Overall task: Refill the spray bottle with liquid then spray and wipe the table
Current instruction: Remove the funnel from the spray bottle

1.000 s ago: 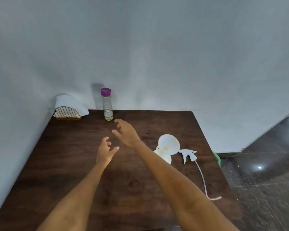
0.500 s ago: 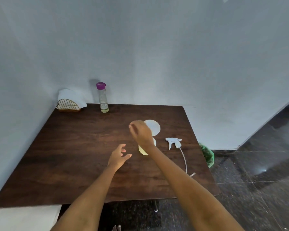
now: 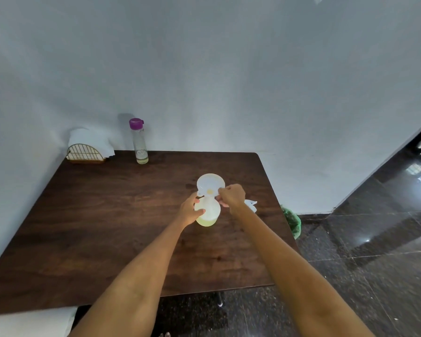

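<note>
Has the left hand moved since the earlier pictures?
Yes. The left hand went right, away from the purple-capped bottle, and now holds the spray bottle.

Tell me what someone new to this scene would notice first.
Both hands meet over the middle of the dark wooden table: the left hand grips a white spray bottle with yellow-green liquid at its bottom, and the right hand pinches the white funnel sitting in its neck. At the table's far edge against the wall stand a clear bottle with a purple cap and, in the left corner, a wire napkin holder.
</note>
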